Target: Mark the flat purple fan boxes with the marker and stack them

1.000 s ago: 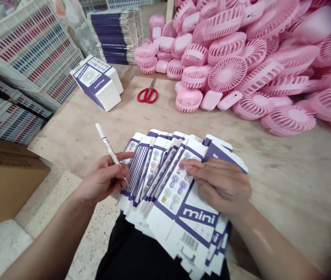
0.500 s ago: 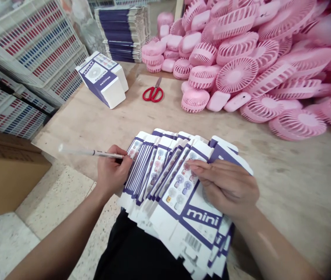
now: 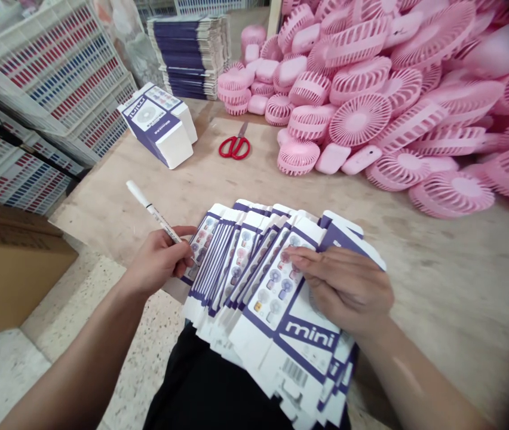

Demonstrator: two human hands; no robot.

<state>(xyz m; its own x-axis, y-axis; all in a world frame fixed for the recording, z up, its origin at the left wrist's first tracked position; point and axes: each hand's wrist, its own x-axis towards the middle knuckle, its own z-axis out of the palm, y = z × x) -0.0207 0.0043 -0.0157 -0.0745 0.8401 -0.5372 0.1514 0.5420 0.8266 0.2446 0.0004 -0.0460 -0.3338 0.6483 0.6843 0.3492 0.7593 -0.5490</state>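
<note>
A fan of flat, folded purple-and-white boxes printed "mini" overhangs the table's near edge above my lap. In my left hand, fingers closed, is a slim white pen; its lower end points down at the leftmost box's printed panel. Whether the tip touches the card I cannot tell. My right hand rests on the right side of the fanned boxes, fingers pressed together with the fingertips on the top box's fan pictures. Its palm and thumb side are partly hidden, and it appears to steady the boxes.
Red-handled scissors lie mid-table. Behind them are upright assembled boxes and a stack of flat boxes. Pink handheld fans are heaped at the back right. White crates and a cardboard carton stand left of the table.
My left hand has shifted left and slightly down, and the pen has swung from nearly level to a steep slant. My right hand stays in place on the boxes.
</note>
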